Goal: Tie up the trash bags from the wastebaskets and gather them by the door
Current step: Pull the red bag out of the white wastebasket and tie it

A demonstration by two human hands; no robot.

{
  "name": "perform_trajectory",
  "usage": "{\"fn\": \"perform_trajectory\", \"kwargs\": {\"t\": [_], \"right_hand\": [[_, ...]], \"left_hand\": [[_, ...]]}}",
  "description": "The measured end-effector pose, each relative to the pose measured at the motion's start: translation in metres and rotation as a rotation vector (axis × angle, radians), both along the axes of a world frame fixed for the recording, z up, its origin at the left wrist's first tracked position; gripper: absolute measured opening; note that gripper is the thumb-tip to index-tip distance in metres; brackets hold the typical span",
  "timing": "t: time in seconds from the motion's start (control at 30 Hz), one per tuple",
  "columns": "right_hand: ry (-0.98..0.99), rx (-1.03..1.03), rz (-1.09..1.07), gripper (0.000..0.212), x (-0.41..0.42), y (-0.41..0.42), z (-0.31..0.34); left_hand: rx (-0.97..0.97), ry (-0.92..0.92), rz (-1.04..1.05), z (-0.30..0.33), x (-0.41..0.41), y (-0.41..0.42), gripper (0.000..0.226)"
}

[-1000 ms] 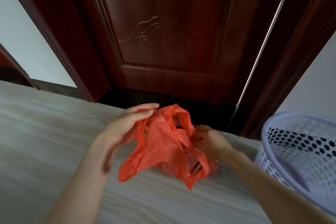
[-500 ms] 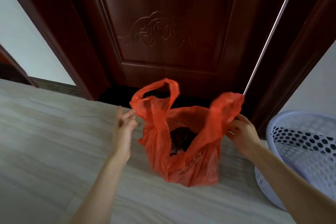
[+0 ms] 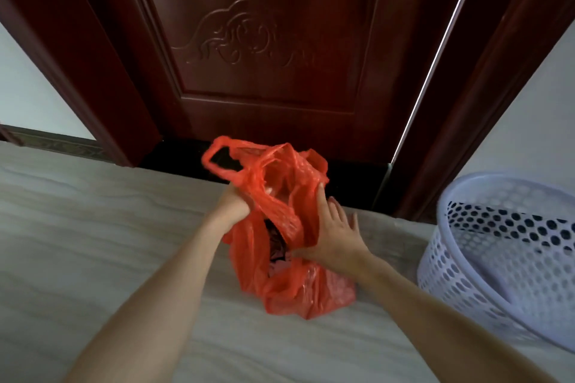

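A red plastic trash bag (image 3: 298,289) stands on the pale floor just in front of the dark wooden door (image 3: 264,40). Its mouth is partly gathered and dark rubbish shows inside. My left hand (image 3: 231,205) grips the bunched left side of the bag below its handle loop (image 3: 217,158), which sticks up free. My right hand (image 3: 334,236) is at the right side of the mouth. It holds a strip of the plastic between thumb and index finger, with the other fingers spread straight.
A lilac perforated wastebasket (image 3: 497,258) stands on the floor at the right, close to the door frame (image 3: 466,102). A black threshold (image 3: 174,155) runs under the door. White wall shows on both sides. Pale marbled floor (image 3: 93,242) stretches to the left.
Half a second ago the handles were spread wide apart with my left hand off the bag. Now both hands have come together at the mouth and hold the gathered plastic.
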State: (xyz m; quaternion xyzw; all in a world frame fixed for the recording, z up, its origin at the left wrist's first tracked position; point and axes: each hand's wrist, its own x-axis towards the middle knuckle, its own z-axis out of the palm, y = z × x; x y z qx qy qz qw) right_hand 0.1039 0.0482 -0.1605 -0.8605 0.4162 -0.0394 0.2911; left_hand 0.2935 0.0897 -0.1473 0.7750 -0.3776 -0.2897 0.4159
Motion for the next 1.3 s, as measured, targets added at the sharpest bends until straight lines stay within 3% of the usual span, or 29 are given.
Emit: {"fn": "perform_trajectory", "kwargs": {"t": [0.03,0.1,0.13,0.17,0.27,0.3,0.37,0.5,0.57,0.67,0.7,0.73,0.8,0.87,0.9,1.0,1.07,1.17,1.23,1.3], "right_hand": [[-0.037,0.000,-0.061,0.105,0.002,-0.004,-0.003],[-0.245,0.051,-0.226,0.049,-0.001,-0.013,-0.009],[-0.365,0.087,-0.304,0.020,-0.005,-0.018,-0.010],[-0.495,0.135,-0.380,0.006,-0.010,-0.024,-0.012],[-0.714,0.242,-0.685,0.020,-0.032,-0.046,-0.014],[-0.723,0.242,-0.767,0.022,-0.041,-0.052,-0.015],[-0.699,0.242,-0.848,0.028,-0.057,-0.062,-0.021],[-0.684,0.445,-0.969,0.032,-0.058,-0.065,-0.026],[-0.686,0.545,-1.043,0.026,-0.053,-0.064,-0.021],[-0.758,0.656,-1.105,0.025,-0.051,-0.064,-0.019],[-0.817,0.733,-1.111,0.030,-0.051,-0.064,-0.019],[-0.897,0.821,-1.102,0.035,-0.051,-0.064,-0.018],[-1.011,0.961,-1.037,0.040,-0.052,-0.063,-0.016],[-1.009,1.029,-0.958,0.042,-0.052,-0.062,-0.014],[-0.988,1.036,-0.923,0.042,-0.052,-0.061,-0.014],[-0.971,0.911,-0.857,0.025,-0.056,-0.059,-0.015],[-0.884,0.701,-0.856,0.016,-0.059,-0.060,-0.016],[-0.736,0.499,-0.923,0.024,-0.063,-0.064,-0.022],[-0.605,0.462,-0.996,0.028,-0.067,-0.067,-0.028],[-0.478,0.585,-1.015,0.032,-0.071,-0.064,-0.035]], "left_hand": [[0.107,-0.094,-0.029,0.003,-0.006,0.002,0.026],[0.171,-0.167,0.050,0.001,-0.015,0.009,0.027],[0.123,-0.092,0.144,0.003,-0.018,0.012,0.034],[0.031,0.069,0.247,0.003,-0.018,0.016,0.041],[-0.337,0.700,0.447,0.003,-0.010,0.028,0.034],[-0.439,0.802,0.488,0.002,-0.004,0.032,0.030],[-0.476,0.845,0.606,0.002,0.003,0.040,0.030],[-0.299,0.585,0.748,-0.013,0.003,0.045,0.025],[-0.338,0.707,0.580,-0.016,0.005,0.050,0.025],[-0.494,1.082,0.176,-0.013,0.008,0.065,0.011],[-0.466,1.098,0.074,-0.015,0.007,0.070,0.031],[-0.382,1.035,-0.029,-0.018,0.005,0.072,0.052],[-0.129,0.640,-0.091,-0.024,-0.003,0.071,0.075],[0.100,0.191,-0.071,-0.032,-0.009,0.064,0.065],[0.125,0.064,-0.065,-0.035,-0.010,0.060,0.056],[-0.006,-0.084,-0.042,-0.038,-0.012,0.046,0.029],[-0.079,0.062,0.098,-0.033,-0.018,0.037,0.013],[-0.156,0.603,0.256,-0.030,-0.031,0.027,0.010],[-0.190,0.887,0.350,-0.029,-0.035,0.029,0.015],[-0.260,1.017,0.443,-0.026,-0.032,0.033,0.023]]}}
